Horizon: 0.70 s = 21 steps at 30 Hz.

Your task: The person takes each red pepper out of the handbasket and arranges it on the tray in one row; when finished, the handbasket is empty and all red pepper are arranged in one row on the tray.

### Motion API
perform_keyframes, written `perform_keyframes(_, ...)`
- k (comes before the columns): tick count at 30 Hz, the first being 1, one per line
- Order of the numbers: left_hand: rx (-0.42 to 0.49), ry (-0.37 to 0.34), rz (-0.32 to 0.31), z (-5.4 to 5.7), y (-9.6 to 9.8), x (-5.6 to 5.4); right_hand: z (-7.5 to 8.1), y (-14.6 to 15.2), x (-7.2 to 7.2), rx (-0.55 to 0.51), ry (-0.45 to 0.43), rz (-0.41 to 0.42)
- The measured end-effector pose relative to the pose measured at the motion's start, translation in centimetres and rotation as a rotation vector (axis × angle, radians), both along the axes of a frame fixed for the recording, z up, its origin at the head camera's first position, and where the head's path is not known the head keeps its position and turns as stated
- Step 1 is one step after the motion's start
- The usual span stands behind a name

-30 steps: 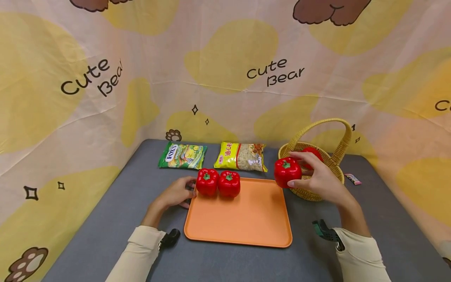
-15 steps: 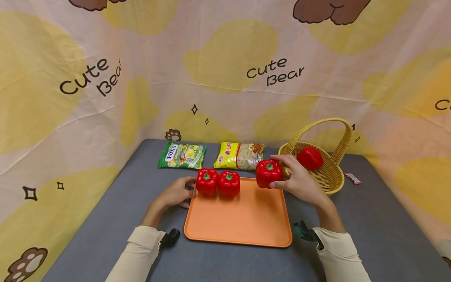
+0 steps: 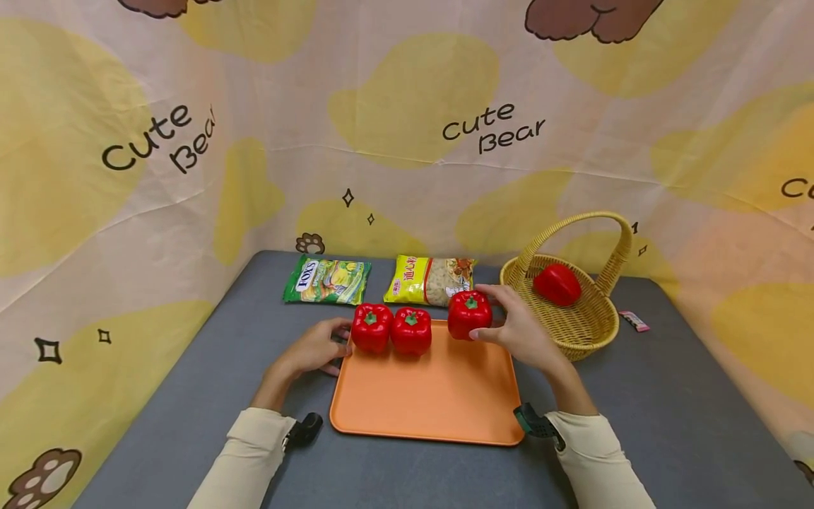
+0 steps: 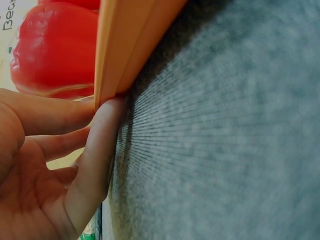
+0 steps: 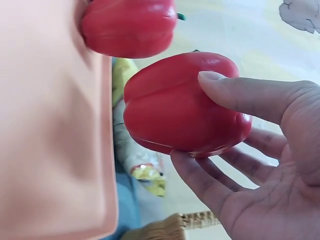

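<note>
Four peppers: red bell peppers all told, two on the tray, one in the right hand, one in the basket.
Tray: orange tray [image 3: 426, 396] at the centre of the grey table [image 3: 668, 410]; it carries the left pepper [image 3: 372, 328] and the middle pepper [image 3: 410, 330], standing upright and touching each other along the tray's 12 o'clock edge, toward its 10 o'clock corner.
Held pepper: the third pepper [image 3: 469, 314] sits at the tray's 1 o'clock corner, just beside the middle pepper but apart from it; whether it rests on the tray or hangs just above it cannot be told.
Right hand: the right hand [image 3: 518, 332] holds the third pepper from its 3 o'clock side, thumb on one face and fingers curled under the other, as the right wrist view shows.
Left hand: the left hand [image 3: 318, 348] lies at the tray's 9 o'clock edge, fingers loosely straight, fingertips touching the rim; it grips nothing.
Basket: one wicker basket [image 3: 581, 329] with a hoop handle at 2 o'clock from the tray, holding the basket pepper [image 3: 557, 284] lying on its side.
Packets: two, a green packet [image 3: 327, 281] at 11 o'clock and a yellow packet [image 3: 428, 279] at 12 o'clock, both flat on the table beyond the tray.
Small wrapper: one pink wrapper [image 3: 635, 321] on the table at 3 o'clock of the basket.
</note>
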<state>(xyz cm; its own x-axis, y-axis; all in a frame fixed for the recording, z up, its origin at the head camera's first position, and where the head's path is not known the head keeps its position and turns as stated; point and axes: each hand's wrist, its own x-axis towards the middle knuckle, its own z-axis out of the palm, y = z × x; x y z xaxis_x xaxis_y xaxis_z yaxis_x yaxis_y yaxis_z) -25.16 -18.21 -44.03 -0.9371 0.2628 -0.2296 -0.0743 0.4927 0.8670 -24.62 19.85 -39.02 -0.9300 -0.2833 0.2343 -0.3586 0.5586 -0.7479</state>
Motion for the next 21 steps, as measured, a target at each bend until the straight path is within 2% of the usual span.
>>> perform_keyframes(9, -0.001, 0.001, -0.002, 0.1, 0.1, 0.0, -1.6, -0.9, -0.3, -0.061, -0.073, 0.056)
perform_keyframes(16, -0.003, -0.006, 0.003, 0.1, 0.0, 0.0, -2.4, -1.5, -0.5, 0.019, -0.060, 0.044)
perform_keyframes(21, -0.002, -0.010, 0.007, 0.2, 0.0, 0.0, -2.6, -1.6, -0.5, 0.029, -0.069, 0.038)
